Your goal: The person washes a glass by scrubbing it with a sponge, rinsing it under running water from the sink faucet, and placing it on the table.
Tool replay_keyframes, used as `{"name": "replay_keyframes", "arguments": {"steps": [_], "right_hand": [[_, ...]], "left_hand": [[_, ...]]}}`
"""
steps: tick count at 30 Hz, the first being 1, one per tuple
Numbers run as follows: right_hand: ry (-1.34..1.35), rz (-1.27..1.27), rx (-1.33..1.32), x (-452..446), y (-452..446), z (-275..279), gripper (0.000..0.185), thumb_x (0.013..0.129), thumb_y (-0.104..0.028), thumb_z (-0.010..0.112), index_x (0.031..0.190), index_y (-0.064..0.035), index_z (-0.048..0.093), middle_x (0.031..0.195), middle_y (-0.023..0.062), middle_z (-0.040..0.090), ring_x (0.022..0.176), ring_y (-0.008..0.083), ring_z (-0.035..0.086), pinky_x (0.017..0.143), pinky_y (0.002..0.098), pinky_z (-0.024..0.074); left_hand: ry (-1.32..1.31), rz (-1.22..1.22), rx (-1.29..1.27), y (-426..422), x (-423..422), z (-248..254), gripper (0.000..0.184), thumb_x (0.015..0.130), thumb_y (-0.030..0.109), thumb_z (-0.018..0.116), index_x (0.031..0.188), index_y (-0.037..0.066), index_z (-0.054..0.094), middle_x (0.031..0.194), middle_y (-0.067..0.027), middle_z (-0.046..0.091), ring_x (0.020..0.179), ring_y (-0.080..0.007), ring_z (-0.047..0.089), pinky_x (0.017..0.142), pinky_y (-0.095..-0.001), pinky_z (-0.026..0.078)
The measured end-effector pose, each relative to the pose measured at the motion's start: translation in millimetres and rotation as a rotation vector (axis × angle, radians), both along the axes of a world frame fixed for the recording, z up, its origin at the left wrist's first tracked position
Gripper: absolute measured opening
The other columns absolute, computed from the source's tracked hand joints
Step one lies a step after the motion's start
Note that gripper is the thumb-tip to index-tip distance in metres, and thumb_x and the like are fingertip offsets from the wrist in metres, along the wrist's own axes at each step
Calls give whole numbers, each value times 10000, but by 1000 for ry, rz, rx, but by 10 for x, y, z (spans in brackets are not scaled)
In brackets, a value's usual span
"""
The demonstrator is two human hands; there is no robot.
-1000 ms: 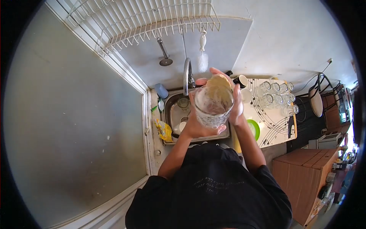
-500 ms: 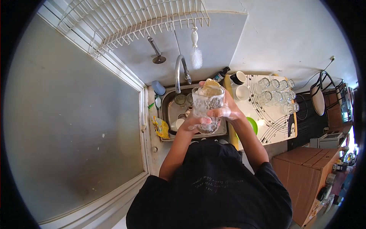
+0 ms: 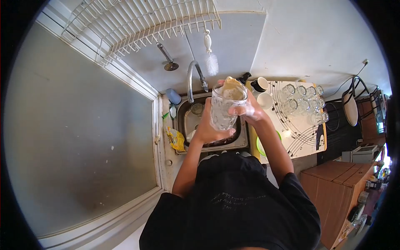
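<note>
A soapy clear drinking glass (image 3: 223, 110) is held up over the sink, tilted, with its mouth upward and away from me. My left hand (image 3: 211, 130) is wrapped round its lower left side. My right hand (image 3: 251, 111) is closed at the upper right, thumb pressed on the outer wall. A yellowish foamy sponge (image 3: 233, 89) sticks up from the glass's mouth beside my right fingers, which are mostly hidden behind it. Below, the metal sink (image 3: 180, 125) holds another glass (image 3: 197, 108) and a white item partly covered by my left hand.
A curved faucet (image 3: 191, 79) rises behind the sink. Right of it, a music-note table (image 3: 275, 121) bears several upturned glasses (image 3: 304, 102), mugs (image 3: 264, 100) and a green dish (image 3: 261, 146). A yellow packet (image 3: 176, 138) lies at the left. Above hang a wire rack (image 3: 158, 31) and a bottle brush (image 3: 211, 62).
Both hands have lifted the glass slightly up and away from me. My left hand has shifted its hold round the lower side. The sponge now stands higher above the rim.
</note>
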State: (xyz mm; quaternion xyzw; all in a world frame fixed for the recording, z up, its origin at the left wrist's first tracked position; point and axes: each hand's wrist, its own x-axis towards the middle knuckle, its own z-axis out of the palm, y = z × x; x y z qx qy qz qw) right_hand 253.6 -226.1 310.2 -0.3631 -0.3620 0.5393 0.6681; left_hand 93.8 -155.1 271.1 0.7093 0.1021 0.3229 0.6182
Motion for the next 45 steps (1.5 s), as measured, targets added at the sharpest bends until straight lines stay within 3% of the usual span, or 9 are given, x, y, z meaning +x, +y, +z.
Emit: {"name": "replay_keyframes", "arguments": {"steps": [4,10,12,17,21,30,33,42,45], "right_hand": [[99,137,42,-43,45,92,891,581,-111,846,1372,-10,448,1218,109,609,1123,209,583,1030,358,419],[175,29,57,-228,78,26,894,617,-140,844,1391,-2,418,1187,110,608,1116,212,581,1005,361,438],[44,-126,-38,-257,97,25,903,630,-148,839,1404,-2,397,1166,108,608,1115,208,577,995,360,442],[-465,-380,150,-465,72,59,792,887,-392,703,1457,4,322,1315,165,513,1218,206,483,1065,319,347],[-275,-308,258,-560,30,37,674,1022,-497,382,1458,15,343,1423,152,475,1310,220,428,1109,340,292],[-435,-332,241,-596,-216,-367,689,1013,-528,366,1397,42,425,1464,175,444,1348,265,424,1084,392,350],[206,-259,41,-806,-273,-223,616,1018,-447,447,1395,37,401,1357,165,516,1248,241,514,1048,393,422],[388,-162,-159,-814,-228,-168,536,1030,-428,430,1331,15,453,1256,123,571,1124,214,581,987,378,463],[134,-213,-248,-854,-177,-405,484,1037,-448,401,1190,-9,537,1004,66,634,863,126,599,761,282,486]], "left_hand": [[87,-665,-643,152,-56,-98,713,606,138,825,1221,1,491,971,-138,638,859,-250,650,754,-360,550],[-52,-663,-880,-23,-53,-35,597,684,135,748,1220,-7,527,958,-127,652,847,-250,670,720,-332,564],[-99,-106,-765,-158,8,67,607,687,106,762,1237,3,527,1028,-93,645,912,-207,657,795,-313,547],[-196,189,-274,-93,68,-37,628,685,78,805,1243,-10,531,1171,-81,622,1013,-169,630,882,-331,518],[-196,288,-92,-94,51,34,767,681,116,835,1333,-4,450,1250,-106,573,1102,-188,593,955,-335,480],[-476,476,-144,-95,26,-35,751,741,72,789,1369,-13,385,1317,-162,529,1210,-252,534,1040,-401,429],[-485,447,-36,-46,-15,77,781,775,79,751,1412,12,304,1371,-159,447,1233,-285,514,1057,-416,415],[-590,304,22,33,-103,-80,758,746,91,732,1380,2,328,1295,-116,447,1213,-265,512,1043,-399,422],[-80,320,494,49,-207,0,728,720,203,741,1317,18,368,1189,-103,518,1136,-225,563,1020,-373,400]]}}
